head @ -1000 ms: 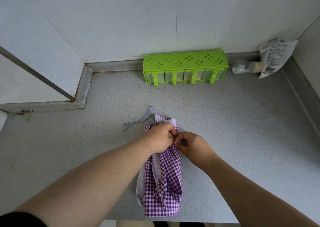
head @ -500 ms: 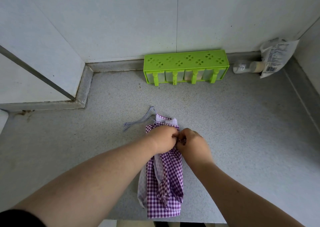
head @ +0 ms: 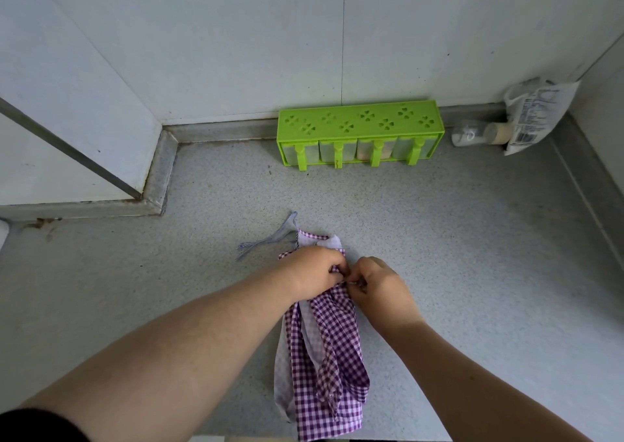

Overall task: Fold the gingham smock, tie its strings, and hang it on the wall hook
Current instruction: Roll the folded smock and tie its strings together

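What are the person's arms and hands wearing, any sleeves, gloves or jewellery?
Both forearms are bare. The left hand and the right hand wear no gloves, and no rings, watch or bracelet show on the parts in view. The only clothing visible is the edge of a black sleeve high on the left arm, at the bottom corner of the picture. The right arm shows no sleeve within the frame.

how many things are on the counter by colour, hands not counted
purple: 1, the gingham smock
green: 1, the spice rack
white or clear: 2, the printed bag and the small bottle
total: 4
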Motion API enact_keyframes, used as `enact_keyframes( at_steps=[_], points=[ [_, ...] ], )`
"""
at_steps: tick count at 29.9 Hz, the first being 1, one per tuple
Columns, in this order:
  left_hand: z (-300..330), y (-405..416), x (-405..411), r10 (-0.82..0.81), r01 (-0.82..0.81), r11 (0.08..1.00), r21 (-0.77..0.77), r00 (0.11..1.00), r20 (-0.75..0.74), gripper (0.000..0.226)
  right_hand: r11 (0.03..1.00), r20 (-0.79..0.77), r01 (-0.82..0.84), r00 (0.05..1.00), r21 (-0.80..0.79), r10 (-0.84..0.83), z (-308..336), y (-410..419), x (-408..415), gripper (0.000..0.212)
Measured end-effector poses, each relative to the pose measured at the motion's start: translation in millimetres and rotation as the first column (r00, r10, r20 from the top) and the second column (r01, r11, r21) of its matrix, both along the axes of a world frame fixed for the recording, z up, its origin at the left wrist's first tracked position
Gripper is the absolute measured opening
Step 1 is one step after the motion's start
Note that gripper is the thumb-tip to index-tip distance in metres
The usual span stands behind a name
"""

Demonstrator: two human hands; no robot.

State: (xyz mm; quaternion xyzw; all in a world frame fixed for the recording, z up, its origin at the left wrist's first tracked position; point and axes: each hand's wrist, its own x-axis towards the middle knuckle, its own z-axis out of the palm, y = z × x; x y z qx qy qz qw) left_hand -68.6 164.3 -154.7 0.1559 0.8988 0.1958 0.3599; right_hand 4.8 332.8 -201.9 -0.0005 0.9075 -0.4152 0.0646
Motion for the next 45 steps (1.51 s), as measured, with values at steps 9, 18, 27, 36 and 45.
enact_keyframes(
  at_steps=[9,18,27,36,45],
  points=[
    [-4,-2,0,-0.008,0.009,1.0,0.024,0.998,-0.058,0.014,0.997,0.024,-0.004,1.0,-0.073,0.006,-2,5,-2,0.022],
    [-4,-3,5,-0.013,0.015,1.0,0.015,0.991,-0.13,0.012,0.997,-0.01,-0.007,1.0,-0.082,0.006,-4,7,-2,0.016],
    [3,-6,4,0.01,-0.01,1.0,0.003,0.995,-0.096,0.011,0.99,0.045,-0.078,0.995,-0.121,0.084,3,9,-5,0.021],
    [0,-13,6,0.116,-0.114,0.993,0.037,0.99,-0.077,0.008,0.995,0.192,-0.101,0.976,-0.019,0.102,8,13,-3,0.024],
    [10,-18,12,0.167,-0.169,0.976,0.14,0.986,0.026,0.01,0.986,0.351,-0.162,0.921,-0.05,0.169,28,20,-16,0.008]
  ],
)
